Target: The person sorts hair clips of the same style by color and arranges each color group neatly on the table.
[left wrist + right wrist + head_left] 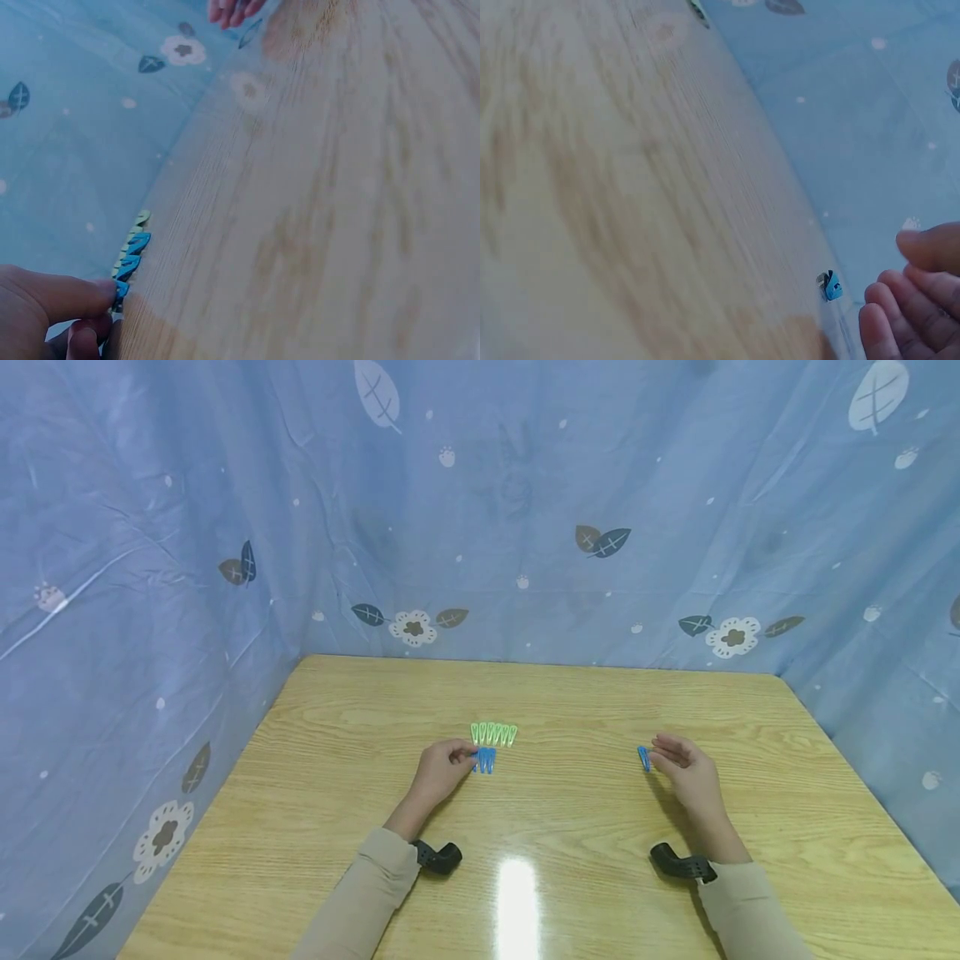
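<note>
Several blue snap hair clips (488,761) lie side by side on the table, just below a row of several light green hair clips (498,734). At the left end of the blue row, my left hand (442,771) pinches a blue hair clip (121,289) between thumb and fingers, close against the tabletop. Well to the right, one single blue hair clip (643,758) lies on the table, slightly slanted. My right hand (688,775) is just right of this clip, its fingers loosely bent. The right wrist view has a small gap between the fingertips (875,341) and that clip.
The wooden table (570,827) reaches back to a blue patterned curtain (480,527), which also hangs along the left and right sides. A black wrist camera mount (438,857) sits on the left wrist, another black mount (678,862) on the right.
</note>
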{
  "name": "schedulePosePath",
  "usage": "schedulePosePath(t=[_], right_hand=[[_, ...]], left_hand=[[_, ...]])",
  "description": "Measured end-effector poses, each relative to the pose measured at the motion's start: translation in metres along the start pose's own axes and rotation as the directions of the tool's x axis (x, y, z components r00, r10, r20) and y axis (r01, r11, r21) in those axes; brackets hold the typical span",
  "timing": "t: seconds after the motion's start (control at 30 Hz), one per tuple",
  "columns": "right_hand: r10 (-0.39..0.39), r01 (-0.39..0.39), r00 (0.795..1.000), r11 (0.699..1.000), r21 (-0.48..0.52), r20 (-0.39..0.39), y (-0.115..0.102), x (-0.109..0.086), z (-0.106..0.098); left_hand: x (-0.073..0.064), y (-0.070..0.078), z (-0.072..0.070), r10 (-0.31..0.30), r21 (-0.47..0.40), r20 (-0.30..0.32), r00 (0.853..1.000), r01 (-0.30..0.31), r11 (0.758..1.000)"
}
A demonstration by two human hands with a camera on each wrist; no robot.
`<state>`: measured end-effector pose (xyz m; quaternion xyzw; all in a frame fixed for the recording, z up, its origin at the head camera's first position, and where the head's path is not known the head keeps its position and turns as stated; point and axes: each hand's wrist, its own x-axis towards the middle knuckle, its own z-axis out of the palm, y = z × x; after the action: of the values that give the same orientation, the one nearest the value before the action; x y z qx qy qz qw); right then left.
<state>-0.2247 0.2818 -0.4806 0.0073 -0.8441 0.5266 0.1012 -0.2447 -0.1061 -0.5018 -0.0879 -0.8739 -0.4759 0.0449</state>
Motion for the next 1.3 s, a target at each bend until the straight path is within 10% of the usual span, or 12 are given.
schedulePosePath(t=[0.7,1.3], right_hand=[[0.064,-0.072,0.997,0.938,-0.338,-0.036,0.0,0.012,0.011],[0.114,-0.135,0.988,0.968,-0.211,-0.109,0.0,0.008,0.016]], left_hand=[[-0.001,0.0,0.001,-0.013,0.004,0.007,1.0,0.013,1.0],[-0.001,0.001,-0.001,-0.005,0.005,-0.001,1.0,0.005,1.0]])
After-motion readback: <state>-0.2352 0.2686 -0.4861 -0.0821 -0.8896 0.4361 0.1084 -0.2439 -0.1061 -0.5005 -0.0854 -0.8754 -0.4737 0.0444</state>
